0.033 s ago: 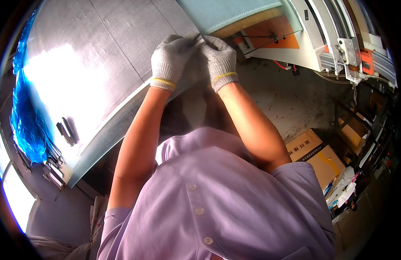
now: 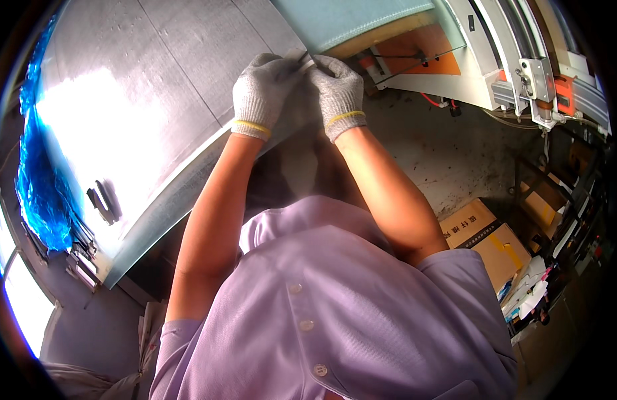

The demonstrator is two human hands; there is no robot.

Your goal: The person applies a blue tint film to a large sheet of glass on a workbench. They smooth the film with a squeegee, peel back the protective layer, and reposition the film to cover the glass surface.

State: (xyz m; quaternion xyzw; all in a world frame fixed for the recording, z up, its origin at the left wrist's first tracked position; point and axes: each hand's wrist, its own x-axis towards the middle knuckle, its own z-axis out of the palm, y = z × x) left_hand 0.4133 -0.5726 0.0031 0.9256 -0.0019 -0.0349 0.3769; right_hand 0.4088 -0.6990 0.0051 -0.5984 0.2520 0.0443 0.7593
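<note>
So both gloved hands are meeting up at the near right corner of the grey desk (image 2: 188,60), and a small pale strip (image 2: 310,65) is sitting right between them. The right hand (image 2: 339,88) looks like it's pinching that strip between thumb and finger. The left hand (image 2: 263,88) is curling in from the other side, but its fingertips are blurring out, so I can't tell whether they're gripping it or just touching.

My read: this is a close-up, two-handed handling step. The next move is probably calling for a steady right pinch, with the left fingers working in close without slipping.

As for the strip itself, it's looking thin, narrow and whitish, lying at a slant, with a darker bit showing just beside it. The gloves are hiding most of it, so I'm not guessing the material.
</note>
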